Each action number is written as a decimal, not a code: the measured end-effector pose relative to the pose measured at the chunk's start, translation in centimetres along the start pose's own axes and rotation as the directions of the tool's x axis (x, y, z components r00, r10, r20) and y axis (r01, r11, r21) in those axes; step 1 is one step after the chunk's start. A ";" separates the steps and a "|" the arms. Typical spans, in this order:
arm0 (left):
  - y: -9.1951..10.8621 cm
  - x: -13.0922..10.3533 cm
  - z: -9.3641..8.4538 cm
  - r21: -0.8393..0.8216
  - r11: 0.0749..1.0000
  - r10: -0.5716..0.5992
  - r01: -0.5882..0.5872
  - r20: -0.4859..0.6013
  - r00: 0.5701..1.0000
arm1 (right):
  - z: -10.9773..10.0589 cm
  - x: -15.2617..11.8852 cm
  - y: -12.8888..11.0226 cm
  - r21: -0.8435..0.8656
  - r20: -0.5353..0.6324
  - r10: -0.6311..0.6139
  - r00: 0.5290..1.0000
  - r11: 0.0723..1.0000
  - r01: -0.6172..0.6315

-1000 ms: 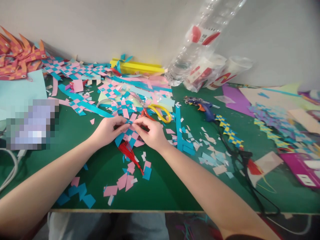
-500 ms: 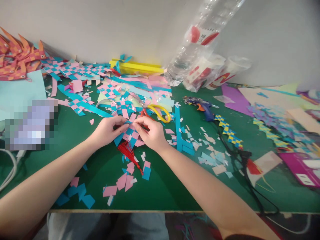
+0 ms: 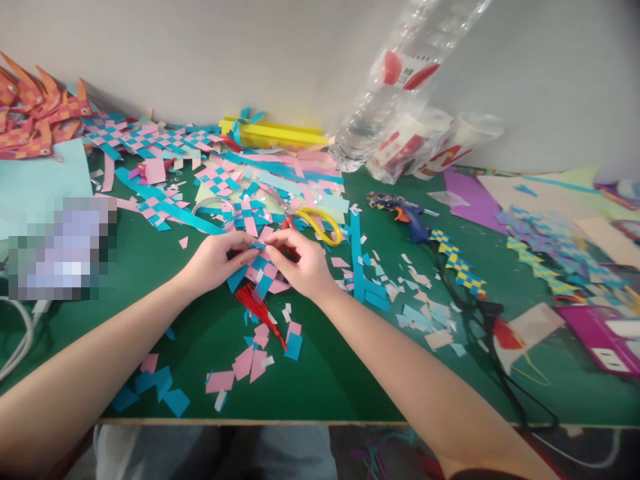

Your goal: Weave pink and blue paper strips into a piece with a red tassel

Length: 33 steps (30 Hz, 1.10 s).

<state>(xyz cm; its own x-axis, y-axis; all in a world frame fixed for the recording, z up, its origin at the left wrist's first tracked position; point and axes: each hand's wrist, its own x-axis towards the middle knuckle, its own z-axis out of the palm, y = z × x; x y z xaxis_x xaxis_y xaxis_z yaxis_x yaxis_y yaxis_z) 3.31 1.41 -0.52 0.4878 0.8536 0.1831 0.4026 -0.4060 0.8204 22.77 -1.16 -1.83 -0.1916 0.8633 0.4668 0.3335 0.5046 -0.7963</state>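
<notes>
On the bench (image 3: 330, 373) I see pink scraps (image 3: 243, 363) nearest, at six o'clock from the weave (image 3: 260, 268); a red tassel (image 3: 256, 303) comes next, also at six. The left hand (image 3: 220, 261) and right hand (image 3: 304, 265) pinch the weave's far end in their fingers. Scissors (image 3: 320, 225) lie at two, cups (image 3: 400, 152) farther out.

The pinching left hand (image 3: 220, 261) and right hand (image 3: 303, 267) cover part of the woven paper piece (image 3: 261, 270); the right hand also hides part of the scissors (image 3: 325, 218); pixelation masks the phone (image 3: 70, 247); the plastic sleeve (image 3: 431, 40) runs off the top edge, its label (image 3: 407, 72) bearing illegible small print; orange paper shapes (image 3: 37, 127) are cut by the left edge; woven strips (image 3: 555, 243) at far right blur together.
</notes>
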 end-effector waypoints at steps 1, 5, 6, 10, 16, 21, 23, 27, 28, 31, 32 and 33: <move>0.0 0.0 0.0 -0.007 1.000 0.000 0.000 0.006 1.000 | 0.0 0.0 0.0 0.006 0.002 0.000 1.000 1.000 0.000; 0.0 -0.1 0.0 -0.021 1.000 0.000 0.001 0.029 1.000 | 0.1 0.0 0.1 -0.013 -0.005 -0.029 1.000 1.000 0.029; 0.0 -0.1 0.0 -0.018 1.000 0.001 0.000 0.033 0.999 | 0.1 0.0 0.1 -0.016 -0.009 -0.038 0.999 0.999 0.038; 0.0 -0.1 0.0 -0.004 1.000 0.010 -0.010 0.043 0.999 | 0.2 0.1 0.1 -0.029 -0.020 -0.052 0.998 0.998 0.052; -0.1 -0.2 0.1 0.017 0.999 0.036 -0.037 0.045 0.998 | 0.1 0.0 0.1 -0.027 -0.022 -0.048 0.999 0.999 0.048; 0.2 -0.2 -0.1 0.074 0.995 0.070 -0.071 0.017 0.997 | 0.0 -0.1 0.2 -0.026 -0.020 -0.038 0.999 0.999 0.038; 0.3 -0.1 -0.1 0.073 0.994 0.077 -0.075 -0.019 0.997 | 0.0 -0.1 0.2 -0.022 -0.018 -0.043 0.999 0.999 0.043; 0.5 0.0 -0.2 0.071 0.994 0.088 -0.085 -0.043 0.995 | 0.1 -0.2 0.2 -0.013 -0.014 -0.054 0.998 0.998 0.054; 0.5 0.0 -0.2 0.074 0.994 0.085 -0.082 -0.040 0.996 | 0.1 -0.2 0.2 -0.015 -0.009 -0.047 0.999 0.999 0.047; 0.7 -0.1 -0.2 0.090 0.993 0.074 -0.070 -0.043 0.996 | 0.2 -0.2 0.1 -0.015 0.007 -0.008 1.000 1.000 0.008; 0.7 -0.1 -0.2 0.095 0.993 0.072 -0.068 -0.045 0.996 | 0.1 -0.2 0.1 -0.007 0.015 0.003 1.000 1.000 -0.003; 0.7 -0.1 -0.2 0.098 0.993 0.074 -0.068 -0.050 0.996 | 0.1 -0.1 0.1 0.003 0.024 0.009 1.000 1.000 -0.010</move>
<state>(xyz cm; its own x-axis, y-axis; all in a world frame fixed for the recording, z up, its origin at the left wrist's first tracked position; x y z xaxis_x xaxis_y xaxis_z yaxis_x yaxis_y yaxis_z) 3.41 1.08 0.18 0.4769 0.8366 0.2696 0.4425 -0.4935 0.7488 22.73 -1.25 -1.98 -0.2106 0.8679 0.4499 0.3324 0.4964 -0.8019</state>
